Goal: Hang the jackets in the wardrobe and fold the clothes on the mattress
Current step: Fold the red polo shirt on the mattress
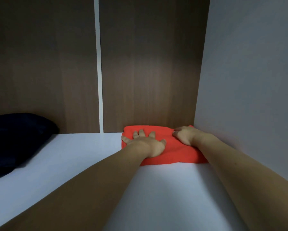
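A folded red garment (pixel 176 154) lies on a white shelf (pixel 83 147), pushed into the back right corner where the brown back panel meets the white side wall. My left hand (pixel 146 144) lies flat on its left half, fingers spread and pointing toward the back. My right hand (pixel 184 135) rests on the garment's right rear part, its fingers bent over the cloth near the far edge. Both forearms stretch in from the bottom of the view.
A folded dark navy garment (pixel 14 144) sits at the left on the same shelf. The brown wooden back panel (pixel 148 72) has a white vertical strip (pixel 99 80). A white side wall (pixel 248 72) closes the right.
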